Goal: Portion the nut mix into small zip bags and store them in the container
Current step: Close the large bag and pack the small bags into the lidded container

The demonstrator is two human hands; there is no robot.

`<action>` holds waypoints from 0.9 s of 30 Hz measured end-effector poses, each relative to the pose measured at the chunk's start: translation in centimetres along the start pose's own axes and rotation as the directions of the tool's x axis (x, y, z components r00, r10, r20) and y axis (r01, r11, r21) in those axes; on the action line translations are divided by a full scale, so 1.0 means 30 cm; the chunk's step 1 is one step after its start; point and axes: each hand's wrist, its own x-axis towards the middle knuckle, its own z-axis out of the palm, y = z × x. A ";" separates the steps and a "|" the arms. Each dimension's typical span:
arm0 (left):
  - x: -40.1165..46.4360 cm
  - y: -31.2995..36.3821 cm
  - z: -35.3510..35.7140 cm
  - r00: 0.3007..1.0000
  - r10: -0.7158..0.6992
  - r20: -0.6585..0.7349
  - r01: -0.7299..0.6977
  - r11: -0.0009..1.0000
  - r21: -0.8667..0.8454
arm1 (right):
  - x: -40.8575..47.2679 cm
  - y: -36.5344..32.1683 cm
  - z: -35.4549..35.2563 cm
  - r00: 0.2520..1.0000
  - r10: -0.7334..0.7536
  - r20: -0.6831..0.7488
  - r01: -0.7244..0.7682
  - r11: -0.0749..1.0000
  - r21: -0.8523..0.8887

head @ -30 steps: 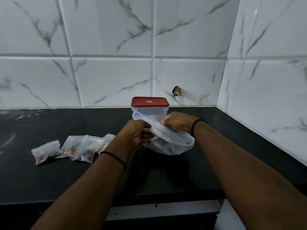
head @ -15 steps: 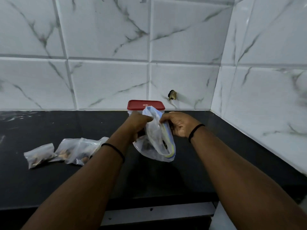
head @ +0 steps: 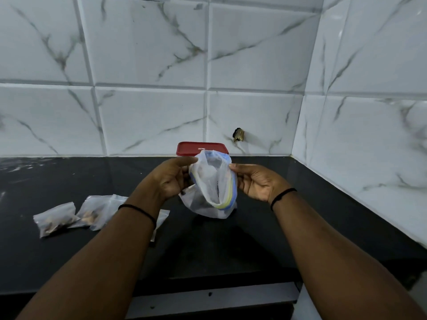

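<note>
Black counter (head: 265,245), near edge: both forearms reach in, a dark band on each wrist. Left of the left forearm: small zip bags (head: 76,215) of nuts, lying flat and partly overlapped, one partly hidden under that arm. Mid-counter, lifted clear: large zip bag (head: 212,188), mouth spread toward the camera, dark contents low inside. Left hand (head: 171,179) pinches its left rim; right hand (head: 258,183) pinches the right rim. Behind the bag: container with red lid (head: 201,148), mostly hidden. Beyond: marble-tiled wall (head: 150,65).
</note>
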 end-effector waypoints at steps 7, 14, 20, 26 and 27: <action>-0.003 -0.030 -0.009 0.990 -0.007 0.139 0.010 1.000 -0.022 | 0.009 0.014 0.027 0.999 0.037 -0.009 -0.037 0.999 -0.021; 0.028 -0.004 0.001 0.945 0.178 -0.273 -0.047 0.903 0.426 | 0.020 -0.043 0.043 0.916 -0.136 -0.376 -0.060 0.883 -0.466; 0.050 0.039 -0.019 0.749 0.615 -0.245 -0.014 0.384 0.923 | -0.039 -0.098 0.023 0.780 -0.613 -0.129 -0.229 -0.087 -0.970; 0.020 0.098 0.006 0.776 0.555 -0.300 0.234 0.188 0.954 | -0.069 -0.090 0.026 0.784 -0.599 -0.162 -0.378 -0.254 -0.890; 0.014 0.101 0.011 0.791 0.507 -0.343 0.248 0.247 0.937 | -0.071 -0.100 0.014 0.794 -0.573 -0.204 -0.386 -0.215 -0.897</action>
